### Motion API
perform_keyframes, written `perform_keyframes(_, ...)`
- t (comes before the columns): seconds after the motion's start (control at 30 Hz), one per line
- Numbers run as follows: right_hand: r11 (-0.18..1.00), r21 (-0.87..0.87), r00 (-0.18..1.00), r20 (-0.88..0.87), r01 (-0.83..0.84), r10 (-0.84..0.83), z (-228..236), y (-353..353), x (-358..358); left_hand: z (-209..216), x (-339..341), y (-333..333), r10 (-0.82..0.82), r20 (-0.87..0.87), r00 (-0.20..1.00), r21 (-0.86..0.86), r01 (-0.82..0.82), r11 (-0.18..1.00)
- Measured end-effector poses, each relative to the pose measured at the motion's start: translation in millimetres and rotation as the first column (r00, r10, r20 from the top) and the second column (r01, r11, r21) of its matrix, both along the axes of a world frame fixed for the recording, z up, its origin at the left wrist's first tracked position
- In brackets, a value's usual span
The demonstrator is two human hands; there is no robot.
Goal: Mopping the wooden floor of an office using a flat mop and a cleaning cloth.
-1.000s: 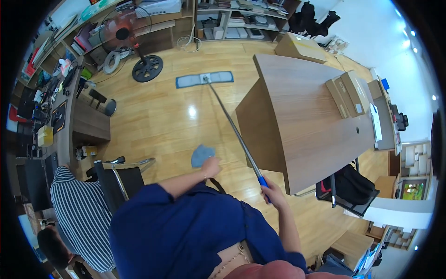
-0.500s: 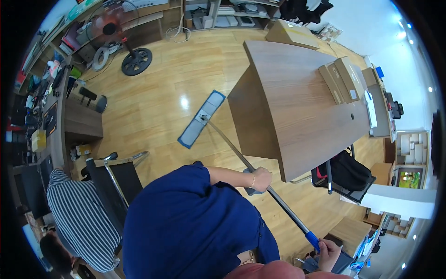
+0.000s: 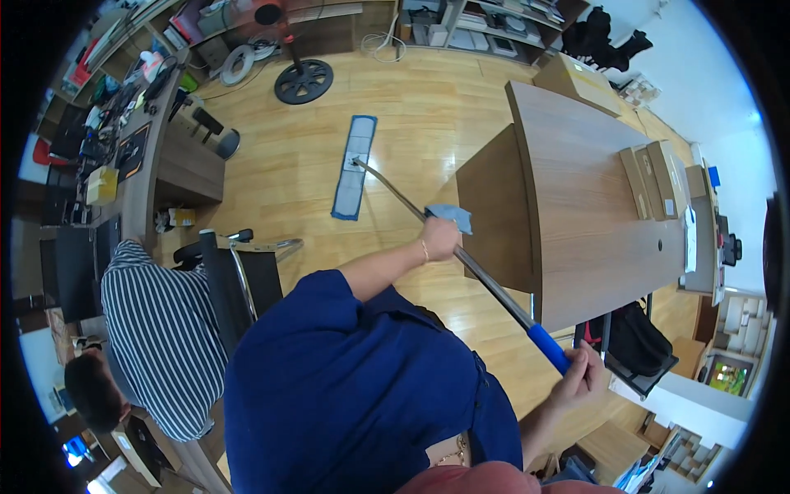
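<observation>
Mop head (image 3: 353,167) now farther out; left hand (image 3: 439,239) and right hand (image 3: 578,380) still clamp its pole (image 3: 485,280).

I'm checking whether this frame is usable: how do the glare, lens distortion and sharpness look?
Head view: strong fisheye, the wooden table edges bow and the corners go black; bright ceiling-light glare on the glossy floor; the mop pole, left hand and right hand look reasonably sharp.
</observation>
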State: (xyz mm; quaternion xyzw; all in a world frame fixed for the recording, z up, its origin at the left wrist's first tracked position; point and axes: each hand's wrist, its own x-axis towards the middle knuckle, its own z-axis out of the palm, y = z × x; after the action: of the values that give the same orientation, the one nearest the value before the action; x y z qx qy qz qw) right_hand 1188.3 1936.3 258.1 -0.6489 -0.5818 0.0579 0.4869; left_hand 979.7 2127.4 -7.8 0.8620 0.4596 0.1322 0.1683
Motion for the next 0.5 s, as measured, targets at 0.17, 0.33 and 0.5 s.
perform_keyframes(0.17,0.885,0.290,0.904,-0.117,-0.365,0.411,-13,58,-59,3,-79,21,0.155,0.032,0.987,0.070,-0.157,0.985)
perform_keyframes(0.33,0.694,0.281,0.654,-0.233,-0.663,0.719,-23,79,-99,3,-143,2,0.362,0.003,0.932,0.095,-0.361,0.928)
perform_keyframes(0.5,0.417,0.216,0.226,-0.583,-0.883,0.781,-42,66,-108,-20,-178,-39,0.473,-0.032,0.880,0.043,-0.472,0.881)
